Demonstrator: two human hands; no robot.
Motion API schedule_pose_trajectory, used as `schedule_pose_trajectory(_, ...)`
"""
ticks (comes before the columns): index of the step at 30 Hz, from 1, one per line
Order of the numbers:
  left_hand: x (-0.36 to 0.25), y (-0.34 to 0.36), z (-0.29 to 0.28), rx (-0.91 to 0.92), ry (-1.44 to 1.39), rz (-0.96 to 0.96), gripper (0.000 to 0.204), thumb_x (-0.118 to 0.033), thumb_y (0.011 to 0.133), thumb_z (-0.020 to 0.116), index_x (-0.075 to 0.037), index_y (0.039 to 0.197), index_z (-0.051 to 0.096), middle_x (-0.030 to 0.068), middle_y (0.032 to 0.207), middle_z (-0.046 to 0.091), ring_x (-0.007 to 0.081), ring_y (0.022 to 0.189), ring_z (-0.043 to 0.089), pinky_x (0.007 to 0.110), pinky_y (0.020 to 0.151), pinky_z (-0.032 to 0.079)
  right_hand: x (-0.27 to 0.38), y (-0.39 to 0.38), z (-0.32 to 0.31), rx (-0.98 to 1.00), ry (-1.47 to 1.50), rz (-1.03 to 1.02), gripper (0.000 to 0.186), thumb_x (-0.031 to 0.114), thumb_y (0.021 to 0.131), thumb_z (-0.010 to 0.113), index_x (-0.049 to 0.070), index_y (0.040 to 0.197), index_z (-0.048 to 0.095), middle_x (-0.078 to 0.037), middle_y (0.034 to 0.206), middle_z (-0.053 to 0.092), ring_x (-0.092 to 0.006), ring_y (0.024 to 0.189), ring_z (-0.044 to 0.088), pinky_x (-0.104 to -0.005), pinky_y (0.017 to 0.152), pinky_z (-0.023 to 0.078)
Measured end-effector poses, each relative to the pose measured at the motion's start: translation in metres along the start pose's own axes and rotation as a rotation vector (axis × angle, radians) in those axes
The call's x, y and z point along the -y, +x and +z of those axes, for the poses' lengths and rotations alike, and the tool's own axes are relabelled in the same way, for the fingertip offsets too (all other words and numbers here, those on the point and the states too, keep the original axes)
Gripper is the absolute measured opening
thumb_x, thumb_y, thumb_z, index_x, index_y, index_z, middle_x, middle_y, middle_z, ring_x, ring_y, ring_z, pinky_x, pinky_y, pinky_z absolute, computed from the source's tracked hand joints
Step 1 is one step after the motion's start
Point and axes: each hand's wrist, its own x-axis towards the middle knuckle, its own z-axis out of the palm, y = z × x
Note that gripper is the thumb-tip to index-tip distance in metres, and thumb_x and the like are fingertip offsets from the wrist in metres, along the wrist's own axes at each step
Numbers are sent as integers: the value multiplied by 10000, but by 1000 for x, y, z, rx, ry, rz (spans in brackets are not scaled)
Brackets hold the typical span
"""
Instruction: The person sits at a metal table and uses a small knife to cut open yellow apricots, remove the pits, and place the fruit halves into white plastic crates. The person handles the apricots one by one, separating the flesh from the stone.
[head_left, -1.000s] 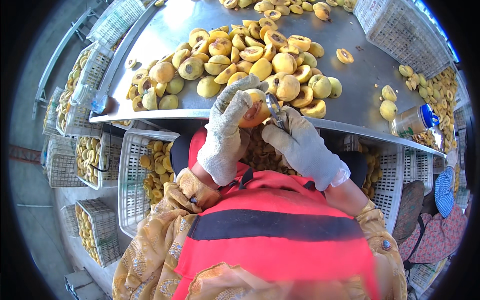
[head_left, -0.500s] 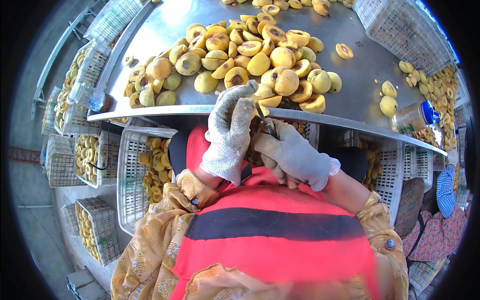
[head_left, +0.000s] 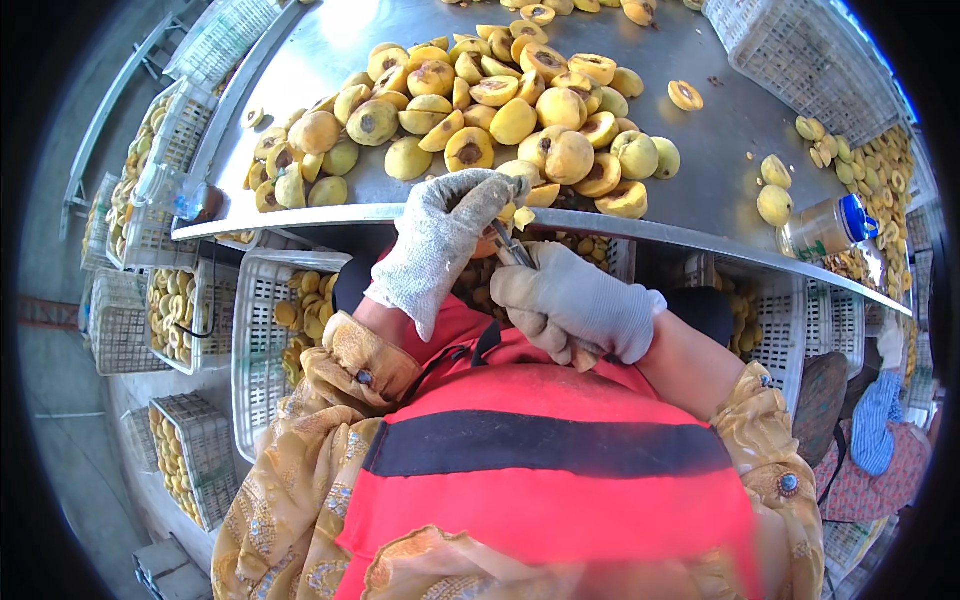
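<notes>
My left hand (head_left: 435, 245), in a whitish work glove, is closed around a peach half (head_left: 487, 246) that its fingers mostly cover. My right hand (head_left: 575, 300), also gloved, grips a narrow metal-bladed tool (head_left: 516, 250). Its wooden end shows below my fingers. The blade's tip meets the fruit, and a small yellow scrap of flesh (head_left: 523, 217) sits by it. Both hands are close together over my lap at the table's front edge. Just beyond them a heap of halved yellow peaches (head_left: 470, 150) lies on the metal table (head_left: 700, 190).
A clear jar with a blue lid (head_left: 830, 228) stands at the table's right edge. White crates hold peaches under the table (head_left: 262, 340) and at the left (head_left: 205, 460). Another crate (head_left: 800, 70) rests on the table. A co-worker's sleeve (head_left: 876, 425) shows at far right.
My left hand has turned and shifted slightly left, its fingers now bent over the fruit. The tool's blade shows more plainly, with a yellow scrap at its tip. The co-worker's arm has moved.
</notes>
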Motion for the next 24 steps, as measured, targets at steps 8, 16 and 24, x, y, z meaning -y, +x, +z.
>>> schedule_pose_trajectory(8, 25, 4, 17, -270, 99, 581, 197, -109, 919, 569, 27, 1017, 670, 142, 950, 687, 204, 855, 654, 303, 780, 506, -6, 4, 31, -202, 48, -163, 230, 220, 846, 528, 63, 691, 463, -39, 514, 444, -118, 326, 409, -270, 250, 321)
schedule_pose_trajectory(16, 28, 6, -16, 341, -121, 100, 312, -250, 924, 586, 40, 1021, 645, 159, 1034, 671, 234, 906, 642, 347, 846, 511, -4, 1, -11, 253, 114, 44, 237, 238, 849, 530, 125, 664, 435, 24, 493, 391, -52, 318, 351, -244, 245, 286)
schedule_pose_trajectory(24, 2, -15, 17, -103, -961, 55, 348, -366, 941, 559, -41, 1061, 589, 168, 1000, 656, 273, 840, 656, 377, 734, 548, -20, 10, -9, 578, 504, -86, 237, 206, 882, 552, 135, 693, 428, 29, 501, 403, -41, 307, 332, -213, 252, 282)
